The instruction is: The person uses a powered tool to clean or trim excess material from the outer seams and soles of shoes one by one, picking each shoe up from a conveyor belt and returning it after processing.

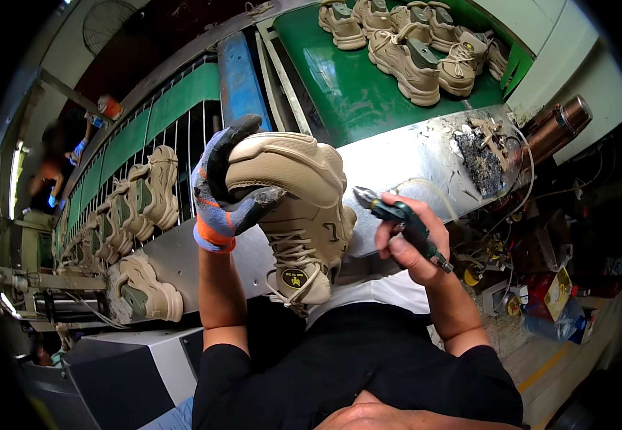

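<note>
My left hand [228,190], in a grey and orange glove with dark palm and fingers, grips a beige lace-up sneaker [304,208] by its toe. The sneaker is held up in front of my chest, toe upward, its chunky sole facing right and its laces and round dark tongue patch low down. My bare right hand [422,240] is closed around a pair of cutting pliers [400,222] with dark green handles. The plier jaws point left toward the sneaker, a small gap away from its sole.
Beige sneakers stand on a green conveyor belt [311,72] ahead and along a wire rack [182,125] at left. Another sneaker [150,290] lies near my left elbow. Dark scraps [479,161] and a copper-coloured flask [562,129] occupy the metal ledge [390,161] at right.
</note>
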